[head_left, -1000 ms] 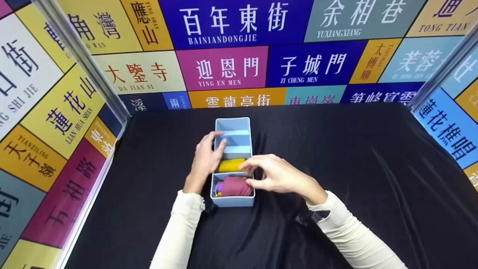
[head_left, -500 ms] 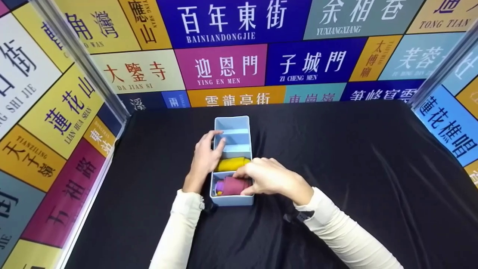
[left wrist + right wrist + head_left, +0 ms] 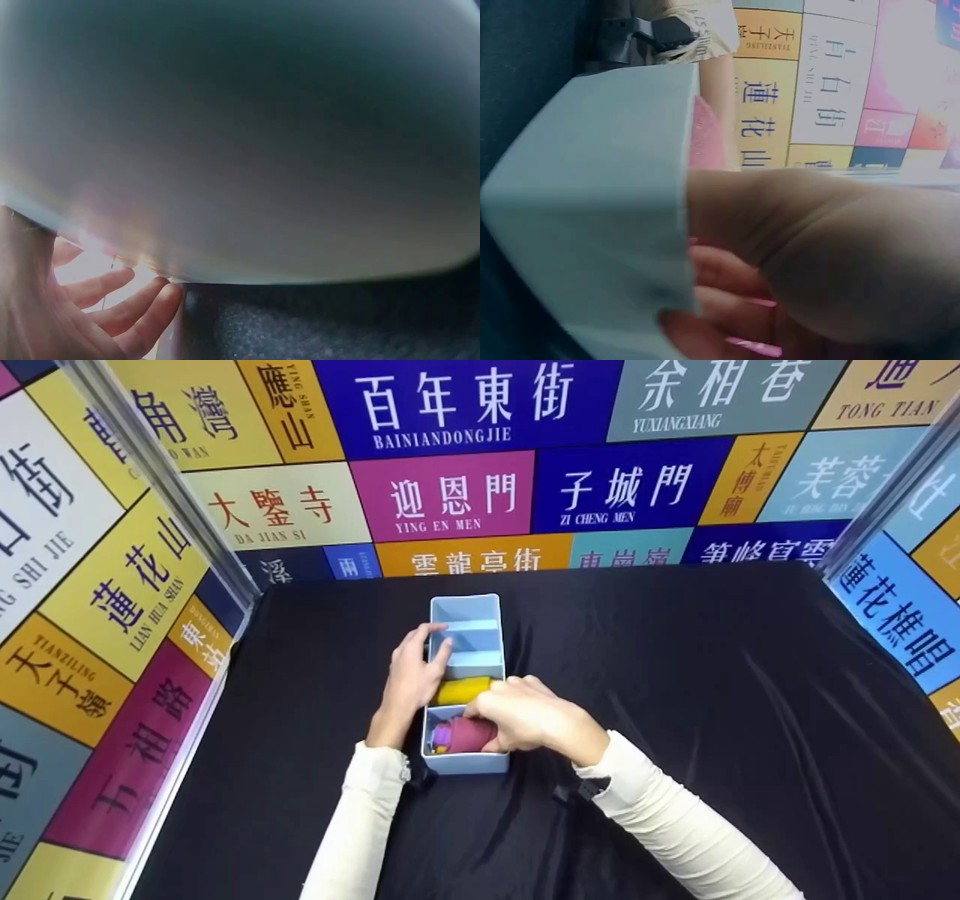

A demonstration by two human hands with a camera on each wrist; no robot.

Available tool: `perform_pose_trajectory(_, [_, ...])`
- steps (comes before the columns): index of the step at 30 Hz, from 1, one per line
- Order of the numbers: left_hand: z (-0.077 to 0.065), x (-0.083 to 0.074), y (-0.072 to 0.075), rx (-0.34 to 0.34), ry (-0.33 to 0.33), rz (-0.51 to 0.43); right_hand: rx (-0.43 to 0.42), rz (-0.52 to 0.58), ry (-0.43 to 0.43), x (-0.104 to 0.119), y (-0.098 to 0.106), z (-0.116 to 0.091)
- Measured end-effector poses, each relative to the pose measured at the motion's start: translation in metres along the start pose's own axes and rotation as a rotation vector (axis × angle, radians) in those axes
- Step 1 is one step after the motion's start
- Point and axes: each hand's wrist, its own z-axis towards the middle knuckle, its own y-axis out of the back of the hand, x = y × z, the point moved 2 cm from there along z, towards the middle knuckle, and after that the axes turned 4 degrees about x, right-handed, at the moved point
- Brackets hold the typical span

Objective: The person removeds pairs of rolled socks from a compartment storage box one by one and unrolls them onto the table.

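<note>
A narrow light blue divided box (image 3: 465,765) stands lengthwise on the black cloth. My left hand (image 3: 412,671) holds its left wall, with thumb and index finger over the rim; in the left wrist view the other fingers (image 3: 139,315) lie along the outside. In the near compartment is a rolled maroon cloth (image 3: 469,733), with a purple piece and a bit of orange showing at its left end. My right hand (image 3: 529,716) grips that roll at its right end, fingertips partly hidden. Behind it, a yellow rolled cloth (image 3: 461,691) lies in the adjoining compartment.
Light blue dividers (image 3: 476,658) cross the far part of the box. Black cloth (image 3: 675,675) with wrinkles covers the table. Panels with printed characters (image 3: 450,495) stand at the back and sides, joined by metal posts (image 3: 180,502).
My right hand has moved left and down into the near compartment and taken hold of the maroon roll, whose right end it now covers. My left hand has stayed in place.
</note>
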Motion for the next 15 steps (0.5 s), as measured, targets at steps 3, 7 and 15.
perform_pose_trajectory(3, [-0.0005, 0.0017, 0.0004, -0.001, 0.006, 0.002, -0.017, -0.004, 0.021, -0.0026, -0.0035, 0.0017])
perform_pose_trajectory(7, [-0.0012, 0.0023, 0.0006, -0.001, 0.013, 0.003, -0.020, 0.005, 0.031, -0.0068, -0.0067, 0.0017])
perform_pose_trajectory(15, [0.0000, -0.0007, 0.0015, 0.009, 0.013, 0.000, -0.064, 0.048, 0.025, -0.0107, -0.0008, -0.0061])
